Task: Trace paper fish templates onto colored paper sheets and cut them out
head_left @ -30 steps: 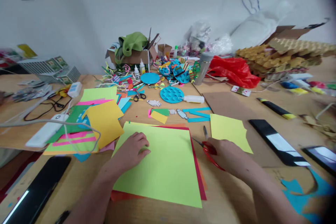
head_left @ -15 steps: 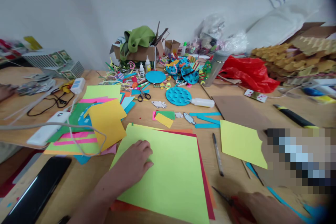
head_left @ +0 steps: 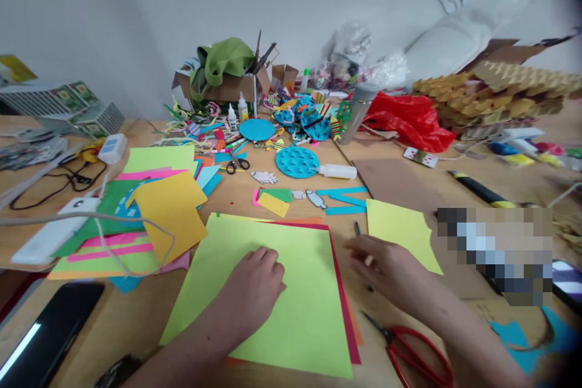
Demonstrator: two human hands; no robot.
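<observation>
My left hand [head_left: 257, 284] rests on a light green paper sheet [head_left: 300, 315], its fingers curled under so that their tips and anything in them are hidden. Red and orange sheets show under the green one's right edge. My right hand [head_left: 386, 260] is over a pen [head_left: 357, 228] beside the stack, thumb and fingers apart; the hand covers the pen's middle, and I see no grip on it. Nearer to me, red-handled scissors [head_left: 416, 354] lie on the table, untouched. A smaller yellow-green sheet [head_left: 402, 230] lies just beyond my right wrist.
Blue strips [head_left: 345, 200], paper fish [head_left: 315, 199] and a white bottle [head_left: 337, 171] lie ahead. Coloured papers [head_left: 166, 200] and a cable cross the left side, near a phone [head_left: 50, 333]. At right are brown cardboard [head_left: 391, 176] and a black-yellow cutter [head_left: 479, 189]. Craft pieces fill the back.
My right hand has let go of the red-handled scissors and moved up and left to the pen. My left hand has shifted right on the green sheet, its fingers more curled. The view has turned right.
</observation>
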